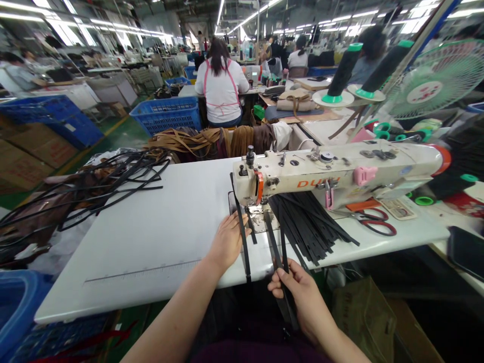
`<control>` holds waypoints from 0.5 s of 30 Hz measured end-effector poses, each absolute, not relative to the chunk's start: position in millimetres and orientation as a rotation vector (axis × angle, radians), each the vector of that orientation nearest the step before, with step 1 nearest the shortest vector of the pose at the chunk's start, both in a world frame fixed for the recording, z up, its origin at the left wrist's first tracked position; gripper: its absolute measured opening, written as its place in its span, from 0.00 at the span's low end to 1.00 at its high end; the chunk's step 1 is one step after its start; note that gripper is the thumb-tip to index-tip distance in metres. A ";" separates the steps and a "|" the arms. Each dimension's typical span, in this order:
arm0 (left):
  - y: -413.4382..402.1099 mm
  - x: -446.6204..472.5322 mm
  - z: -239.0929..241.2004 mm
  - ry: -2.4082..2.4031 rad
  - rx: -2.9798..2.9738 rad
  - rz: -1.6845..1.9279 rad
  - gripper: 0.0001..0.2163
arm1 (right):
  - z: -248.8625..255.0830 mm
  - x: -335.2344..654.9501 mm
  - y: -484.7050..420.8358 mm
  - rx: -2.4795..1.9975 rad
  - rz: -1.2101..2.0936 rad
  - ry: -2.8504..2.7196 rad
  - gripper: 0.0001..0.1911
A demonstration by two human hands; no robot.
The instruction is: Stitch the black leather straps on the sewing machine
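Observation:
My left hand (226,241) lies flat on the sewing machine bed, its fingers close to the presser foot (256,208). A narrow black strap (244,247) runs down across those fingers and over the table's front edge. Another short black strip (252,234) lies by the fingertips. At the front edge, my right hand (297,290) is closed around a black strip (275,242) that reaches up toward the needle area; lower ends hang below the hand. The sewing machine (340,169) has a white body. Right of the needle, a pile of black strips (308,229) rests under the machine arm.
Red-handled scissors (374,221) and a small tray (399,207) sit at right, with a phone (467,249) beyond. Long black straps (128,176) drape over the table's left side. Thread cones (344,73) and a green fan (434,88) stand behind. A co-worker (221,83) sits ahead.

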State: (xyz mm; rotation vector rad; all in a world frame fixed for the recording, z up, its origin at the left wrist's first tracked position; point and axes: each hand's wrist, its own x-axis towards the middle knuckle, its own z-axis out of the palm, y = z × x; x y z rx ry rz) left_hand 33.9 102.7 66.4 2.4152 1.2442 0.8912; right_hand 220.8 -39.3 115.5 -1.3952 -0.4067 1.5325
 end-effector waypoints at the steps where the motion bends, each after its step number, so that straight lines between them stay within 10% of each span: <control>1: 102.7 34.0 66.5 1.250 2.414 0.889 0.15 | 116.5 221.3 -39.4 -1.398 1.532 -0.408 0.28; 10: 101.6 32.9 65.3 1.273 2.416 0.831 0.16 | 113.5 222.3 -43.2 -1.365 1.530 -0.541 0.11; 15: 102.1 32.3 60.2 1.269 2.422 0.882 0.16 | 111.6 220.9 -44.2 -1.365 1.483 -0.488 0.22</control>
